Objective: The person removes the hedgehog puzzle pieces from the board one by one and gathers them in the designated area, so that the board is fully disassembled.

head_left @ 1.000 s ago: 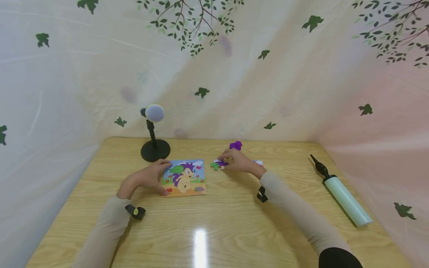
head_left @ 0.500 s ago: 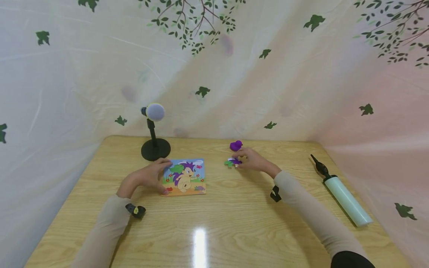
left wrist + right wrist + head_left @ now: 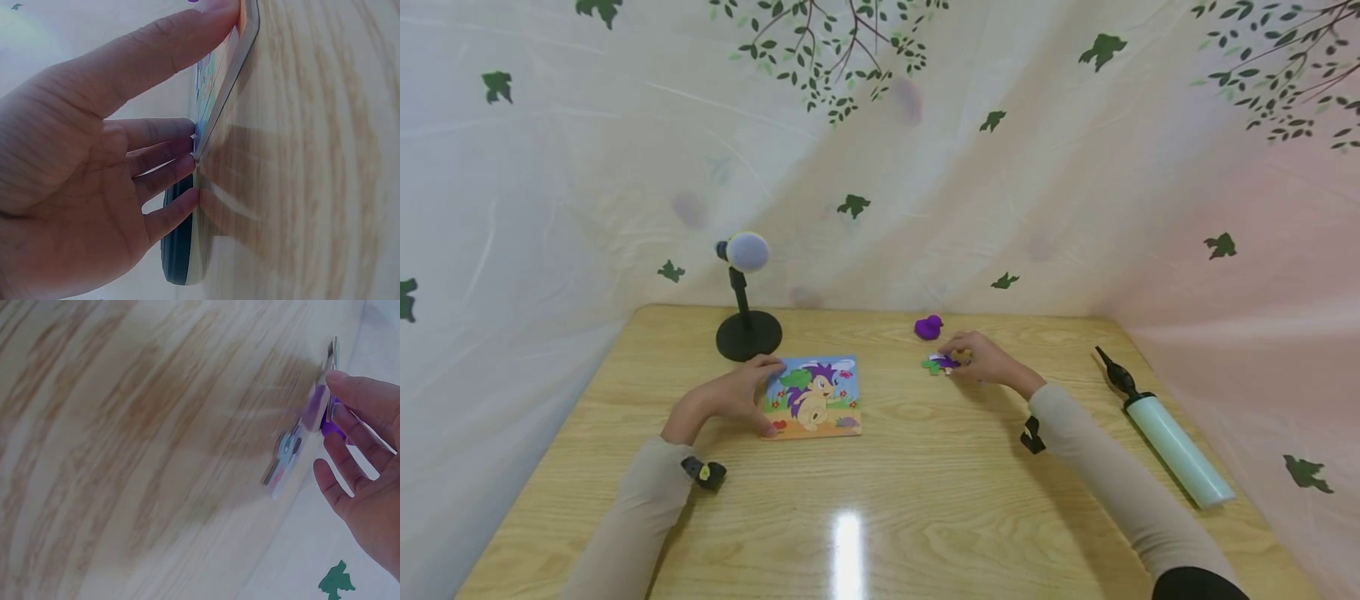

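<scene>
A picture puzzle (image 3: pixel 811 397) with a purple hedgehog lies flat at the middle left of the table. My left hand (image 3: pixel 734 395) rests at its left side, thumb on the lower left corner and fingertips at the upper corner. In the left wrist view the thumb (image 3: pixel 156 50) lies over the board's edge and the fingers are nearly straight. My right hand (image 3: pixel 990 359) pinches a green, purple and white jigsaw piece (image 3: pixel 934 364) between thumb and fingers, low over the table. Another piece, brownish (image 3: pixel 961 357), shows beside those fingers; more pieces are partly hidden there.
Behind the right hand sits a purple toy duck (image 3: pixel 928 327). A black stand with a round white head (image 3: pixel 748 252) is at the back left. At the far right lies a pale green hand pump (image 3: pixel 1176 446). Patterned cloth hangs behind the table.
My right hand has moved right along the table with the jigsaw piece, and the purple duck is now fully uncovered. The left hand and hedgehog puzzle stay in place.
</scene>
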The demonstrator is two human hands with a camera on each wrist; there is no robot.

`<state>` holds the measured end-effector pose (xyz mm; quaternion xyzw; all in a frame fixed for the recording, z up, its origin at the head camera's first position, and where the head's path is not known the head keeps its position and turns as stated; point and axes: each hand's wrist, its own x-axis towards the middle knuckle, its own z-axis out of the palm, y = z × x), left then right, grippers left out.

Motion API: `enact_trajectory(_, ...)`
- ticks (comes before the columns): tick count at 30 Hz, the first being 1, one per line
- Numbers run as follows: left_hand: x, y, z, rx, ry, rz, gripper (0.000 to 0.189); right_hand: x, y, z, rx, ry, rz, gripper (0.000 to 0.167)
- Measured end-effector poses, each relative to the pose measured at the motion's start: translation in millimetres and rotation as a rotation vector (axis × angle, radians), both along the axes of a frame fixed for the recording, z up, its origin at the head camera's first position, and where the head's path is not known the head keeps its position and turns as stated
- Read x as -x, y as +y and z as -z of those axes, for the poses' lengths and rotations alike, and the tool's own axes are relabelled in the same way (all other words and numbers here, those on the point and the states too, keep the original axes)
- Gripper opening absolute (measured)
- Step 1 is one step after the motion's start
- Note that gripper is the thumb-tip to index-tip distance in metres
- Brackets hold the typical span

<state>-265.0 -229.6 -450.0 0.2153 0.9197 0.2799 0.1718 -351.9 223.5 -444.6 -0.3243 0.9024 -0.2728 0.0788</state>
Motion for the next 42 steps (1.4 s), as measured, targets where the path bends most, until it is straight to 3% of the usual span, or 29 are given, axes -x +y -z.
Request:
enact_trajectory(19,-0.6,-1.6,0.5,-0.006,0.019,0.016,0.106,0.6,7.7,7.1,0.014,-0.018,0.004,0.038)
enact_trajectory(42,0.0,-1.3,0.9,0.0,0.007,-0.006,0.105,-1.5,7.4,5.0,0.019,-0.056,-0.004,0.038)
